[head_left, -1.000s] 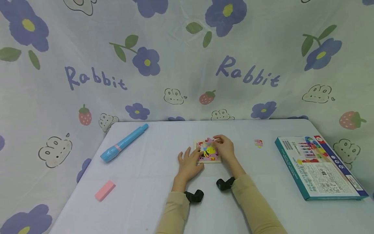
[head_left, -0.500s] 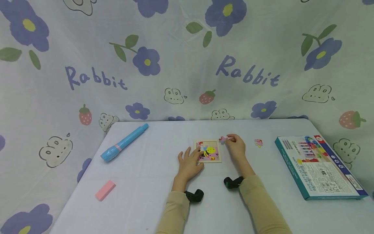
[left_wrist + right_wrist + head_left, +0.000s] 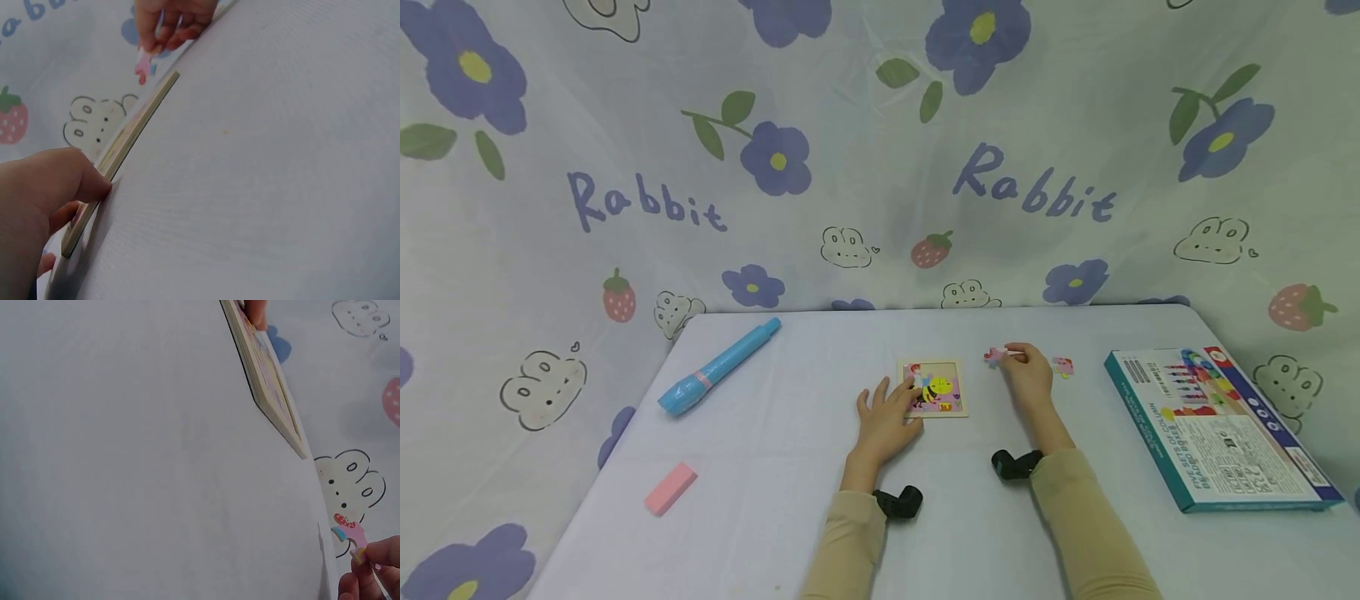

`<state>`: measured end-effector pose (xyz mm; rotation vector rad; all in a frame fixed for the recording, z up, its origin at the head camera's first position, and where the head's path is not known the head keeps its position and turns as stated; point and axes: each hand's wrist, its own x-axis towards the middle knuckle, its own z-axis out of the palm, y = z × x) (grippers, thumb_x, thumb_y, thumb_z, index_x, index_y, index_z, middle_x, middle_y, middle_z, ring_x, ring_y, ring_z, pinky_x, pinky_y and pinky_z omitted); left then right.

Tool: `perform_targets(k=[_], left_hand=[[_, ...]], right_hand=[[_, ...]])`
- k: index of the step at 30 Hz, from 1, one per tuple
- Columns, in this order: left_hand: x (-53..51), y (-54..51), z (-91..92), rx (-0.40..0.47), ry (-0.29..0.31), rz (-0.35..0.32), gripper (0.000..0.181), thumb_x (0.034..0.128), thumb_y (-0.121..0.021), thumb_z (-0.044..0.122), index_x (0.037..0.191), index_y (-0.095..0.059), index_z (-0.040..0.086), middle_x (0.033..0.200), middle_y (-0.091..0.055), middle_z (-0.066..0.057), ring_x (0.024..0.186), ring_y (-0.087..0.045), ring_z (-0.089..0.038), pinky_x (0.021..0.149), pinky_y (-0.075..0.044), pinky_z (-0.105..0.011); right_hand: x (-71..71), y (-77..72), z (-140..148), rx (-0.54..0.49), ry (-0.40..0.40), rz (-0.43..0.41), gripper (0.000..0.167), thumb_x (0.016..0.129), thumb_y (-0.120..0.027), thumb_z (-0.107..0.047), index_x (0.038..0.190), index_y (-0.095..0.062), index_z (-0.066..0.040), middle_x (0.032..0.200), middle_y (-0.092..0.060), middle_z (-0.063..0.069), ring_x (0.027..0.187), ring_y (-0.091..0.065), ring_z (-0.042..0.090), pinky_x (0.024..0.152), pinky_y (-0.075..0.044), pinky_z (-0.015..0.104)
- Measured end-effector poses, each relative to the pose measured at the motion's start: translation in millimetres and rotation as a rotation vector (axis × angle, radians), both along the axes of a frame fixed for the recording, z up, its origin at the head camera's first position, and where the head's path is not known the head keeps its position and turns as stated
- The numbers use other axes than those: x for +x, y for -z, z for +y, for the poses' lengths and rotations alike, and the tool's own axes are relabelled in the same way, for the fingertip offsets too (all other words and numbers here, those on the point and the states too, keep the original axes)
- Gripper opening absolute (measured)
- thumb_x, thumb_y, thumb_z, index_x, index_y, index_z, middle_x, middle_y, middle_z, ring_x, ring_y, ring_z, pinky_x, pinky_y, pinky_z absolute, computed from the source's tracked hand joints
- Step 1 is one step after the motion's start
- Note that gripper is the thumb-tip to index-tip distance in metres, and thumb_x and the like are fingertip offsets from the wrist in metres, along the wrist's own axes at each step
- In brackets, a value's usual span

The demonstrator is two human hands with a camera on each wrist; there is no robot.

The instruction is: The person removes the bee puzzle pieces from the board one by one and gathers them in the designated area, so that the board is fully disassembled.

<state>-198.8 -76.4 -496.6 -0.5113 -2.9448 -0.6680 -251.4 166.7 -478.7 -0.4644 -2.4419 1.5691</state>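
Bee jigsaw board (image 3: 943, 368) at my 12 o'clock; my left hand (image 3: 887, 423), fingers spread, rests on its 8 o'clock side. Right hand (image 3: 1030, 379) pinches a pink jigsaw piece (image 3: 994, 357), board's 2 o'clock.

1. Puzzle board (image 3: 943, 369), centre: pale wood rim, yellow-and-black bee on pink.
2. Held piece (image 3: 358, 532), lower right of the right wrist view: pink, red, blue, yellow.
3. Box (image 3: 1228, 429), right: teal sides, multicoloured print.
4. Tube (image 3: 730, 362), left: light blue, pink band.
5. Block (image 3: 671, 489), lower left: pink.
6. Backdrop (image 3: 850, 108), top: purple flowers, red strawberries.
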Motion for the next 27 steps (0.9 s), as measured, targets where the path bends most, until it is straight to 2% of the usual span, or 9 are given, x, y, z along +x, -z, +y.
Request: perform_targets(k=[9,19,23,27], left_hand=[[0.2,0.5,-0.4,-0.002,-0.001,0.001,0.047,0.0809,-0.053,0.030,0.127,-0.055,0.018,0.144,-0.040,0.002,0.136,-0.023,-0.034,0.103,-0.009,-0.060],[0.2,0.6,0.0,-0.020,-0.003,-0.009,0.048,0.0814,-0.053,0.030,0.128,-0.054,0.019,0.145,-0.039,0.003,0.137,-0.022,-0.033,0.103,-0.009,-0.060],[0.2,0.9,-0.2,-0.006,0.001,-0.016,0.048,0.0815,-0.054,0.030,0.128,-0.054,0.018,0.145,-0.038,0.003,0.137,-0.022,-0.034,0.104,-0.008,-0.059],[1.2,1.6,-0.5,0.036,0.011,0.002,0.048,0.0809,-0.053,0.027,0.127,-0.054,0.015,0.144,-0.040,0.000,0.136,-0.022,-0.036,0.103,-0.006,-0.060]], right_hand=[[1.1,2.2,14,0.014,0.021,-0.007,0.029,0.087,-0.054,-0.013,0.114,-0.061,-0.004,0.096,-0.060,0.015,0.083,-0.050,0.021,0.069,-0.037,0.028],[5.5,-0.3,34,0.094,0.064,-0.021,0.030,0.088,-0.054,-0.013,0.114,-0.060,0.000,0.097,-0.061,0.019,0.088,-0.053,0.026,0.071,-0.037,0.030],[6.6,-1.3,43,0.129,0.076,-0.047,0.030,0.088,-0.054,-0.012,0.114,-0.060,0.001,0.098,-0.060,0.020,0.089,-0.053,0.028,0.070,-0.038,0.031],[6.6,-3.1,49,0.158,0.080,-0.075,0.030,0.089,-0.053,-0.012,0.115,-0.059,0.002,0.102,-0.059,0.021,0.093,-0.052,0.031,0.074,-0.038,0.034]])
